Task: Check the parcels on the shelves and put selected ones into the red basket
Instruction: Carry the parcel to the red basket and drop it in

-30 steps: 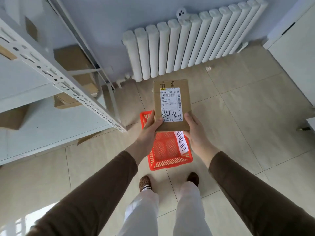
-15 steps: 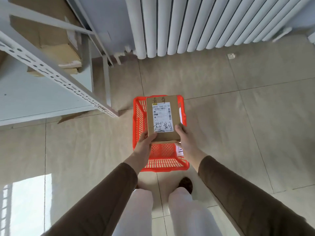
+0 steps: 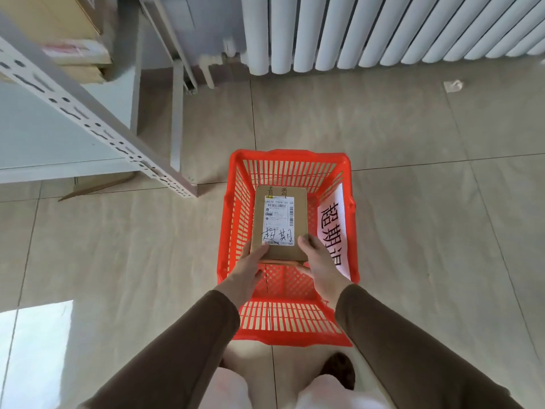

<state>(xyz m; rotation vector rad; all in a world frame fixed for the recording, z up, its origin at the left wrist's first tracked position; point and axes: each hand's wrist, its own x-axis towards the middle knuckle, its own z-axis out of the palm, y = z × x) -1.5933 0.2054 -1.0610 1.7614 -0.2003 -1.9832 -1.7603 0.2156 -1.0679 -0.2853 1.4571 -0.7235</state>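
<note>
A flat brown cardboard parcel [image 3: 280, 219] with a white shipping label and black handwriting sits low inside the red plastic basket [image 3: 287, 335] on the floor. My left hand [image 3: 247, 268] grips the parcel's near left corner and my right hand [image 3: 317, 261] grips its near right corner. Whether the parcel touches the basket's bottom is hidden. A white paper sign [image 3: 333, 231] with large black characters hangs on the basket's right wall.
A white metal shelf rack [image 3: 88, 116] stands at the left with cardboard boxes [image 3: 67, 51] on it. A white radiator [image 3: 368, 31] lines the far wall. A scrap of paper [image 3: 453, 85] lies on the tiled floor. My feet stand just behind the basket.
Both hands have lowered the parcel from chest height down into the basket. The view has tilted downward and closer to the basket.
</note>
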